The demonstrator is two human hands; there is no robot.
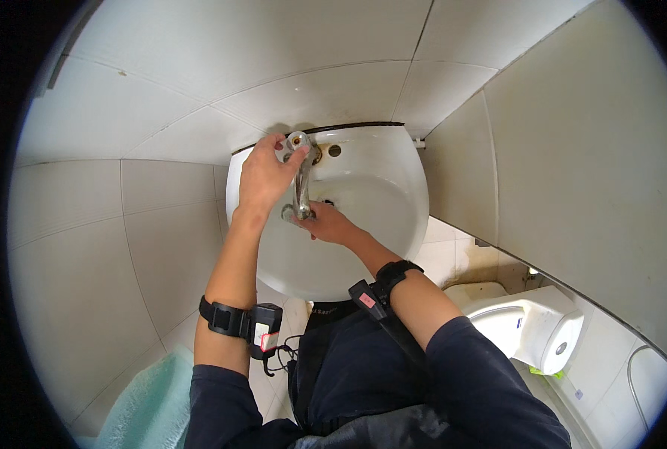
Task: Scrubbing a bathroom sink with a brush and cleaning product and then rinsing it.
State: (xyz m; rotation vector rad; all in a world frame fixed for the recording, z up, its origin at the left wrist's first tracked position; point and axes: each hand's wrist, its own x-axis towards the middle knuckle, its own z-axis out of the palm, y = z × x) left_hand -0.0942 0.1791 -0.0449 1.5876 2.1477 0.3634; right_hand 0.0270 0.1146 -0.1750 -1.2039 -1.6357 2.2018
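A chrome faucet (301, 183) stands at the back of the white washbasin (333, 277), its spout pointing toward me. My left hand (268, 170) grips the top of the faucet body, thumb on the near side and fingers round the left and back. On top of the body shows a round opening with a brass-coloured centre. Beneath the spout's end, my right hand (329, 223) has its fingers curled round a small, shiny, see-through object (290, 215). The spout partly covers that hand, and I cannot make out the object's kind.
A dark overflow hole (335, 150) sits right of the faucet. A grey partition (573, 150) rises on the right, with a white toilet (535, 329) below it. Tiled wall (71, 224) closes in on the left, above a pale green translucent item (142, 404).
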